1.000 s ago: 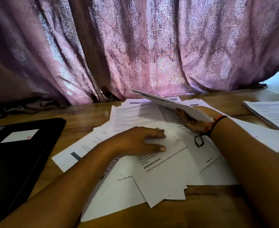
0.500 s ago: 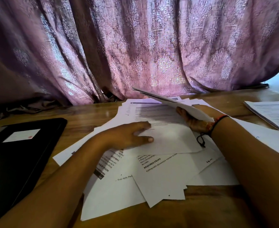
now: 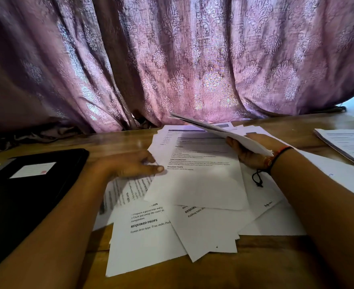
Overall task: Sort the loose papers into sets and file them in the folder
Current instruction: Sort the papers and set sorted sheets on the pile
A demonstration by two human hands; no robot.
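Papers (image 3: 203, 224): loose, fanned mid-table.
Left hand (image 3: 134, 166): fingers flat on them, left side.
Right hand (image 3: 250, 158): gripping a sheaf (image 3: 234, 137), raised over them.
Folder (image 3: 26, 201): closed, near left.
Stack (image 3: 347, 144): far right.

1 black folder (image 3: 26, 195), 1 left hand (image 3: 130, 166), 1 right hand (image 3: 250, 158), 1 held sheaf (image 3: 234, 137), 1 side stack (image 3: 347, 142)
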